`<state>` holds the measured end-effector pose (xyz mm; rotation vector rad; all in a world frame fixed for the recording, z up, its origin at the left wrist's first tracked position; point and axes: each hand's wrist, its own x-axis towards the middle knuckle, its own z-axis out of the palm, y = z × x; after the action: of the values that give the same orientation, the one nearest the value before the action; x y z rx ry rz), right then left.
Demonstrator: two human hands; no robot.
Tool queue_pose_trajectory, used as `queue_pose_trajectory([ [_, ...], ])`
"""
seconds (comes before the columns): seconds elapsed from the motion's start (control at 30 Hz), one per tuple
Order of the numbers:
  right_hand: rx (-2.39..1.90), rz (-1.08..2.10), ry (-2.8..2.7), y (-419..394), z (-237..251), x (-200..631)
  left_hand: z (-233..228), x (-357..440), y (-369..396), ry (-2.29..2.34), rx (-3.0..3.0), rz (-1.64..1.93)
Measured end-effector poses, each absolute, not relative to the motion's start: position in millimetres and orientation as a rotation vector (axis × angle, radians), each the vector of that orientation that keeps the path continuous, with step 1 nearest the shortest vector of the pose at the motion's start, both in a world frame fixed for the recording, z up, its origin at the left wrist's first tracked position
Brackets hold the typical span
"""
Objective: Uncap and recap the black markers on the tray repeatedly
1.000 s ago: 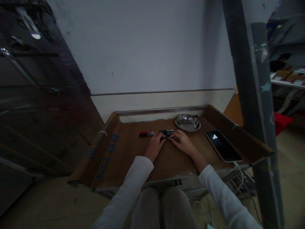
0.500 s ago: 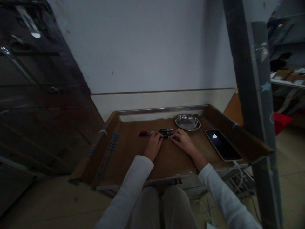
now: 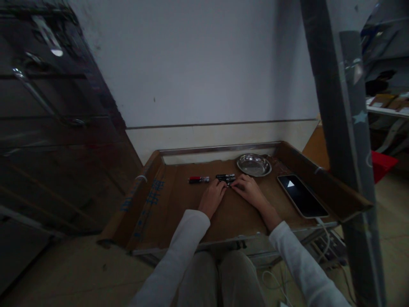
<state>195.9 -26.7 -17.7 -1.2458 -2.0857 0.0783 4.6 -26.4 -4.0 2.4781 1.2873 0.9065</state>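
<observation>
My left hand [image 3: 213, 197] rests low over the cardboard surface, its fingers closed on one end of a small dark pen [image 3: 228, 184]. From the other side, my right hand [image 3: 251, 191] pinches the opposite end, fingertips close to those of the left. Most of that pen is hidden by my fingers. Just beyond the fingertips, several black pens [image 3: 225, 176] lie side by side. A red pen [image 3: 195, 178] and a black pen [image 3: 195, 181] lie together to the left of my left hand.
A shiny metal dish [image 3: 254, 165] stands at the back right of the cardboard-lined table [image 3: 179, 213]. To the right lies a phone [image 3: 302, 196] with a white cable [image 3: 326, 238]. Raised cardboard sides edge the table; a grey wrapped post [image 3: 351, 128] rises at right.
The fingertips of both hands have come closer together, covering more of the pen between them. The whole view has shifted slightly; the other pens, dish and phone stay in place.
</observation>
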Motion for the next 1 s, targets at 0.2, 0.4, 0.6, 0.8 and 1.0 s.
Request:
queue_pose_trajectory([
  [0.2,-1.273,0.072,-2.111,-28.1,-17.0,195.2,-2.2,4.1,-25.6,1.325,2.465,0.906],
  [0.4,-1.307,0.043,-2.095,-28.1,-17.5,199.5,-4.0,1.4,-21.7,1.281,2.383,0.961],
  [0.6,-1.321,0.021,-2.039,-27.9,-19.3,202.0,-9.3,-1.3,-15.5,1.292,2.331,0.989],
  [0.8,-1.338,0.04,-2.02,-28.8,-18.8,201.8,-5.7,-4.4,-18.8,1.316,2.268,1.044],
  [1.0,-1.34,0.088,-2.064,-29.8,-17.7,199.4,-3.0,-17.1,-22.2,1.618,2.278,1.235],
])
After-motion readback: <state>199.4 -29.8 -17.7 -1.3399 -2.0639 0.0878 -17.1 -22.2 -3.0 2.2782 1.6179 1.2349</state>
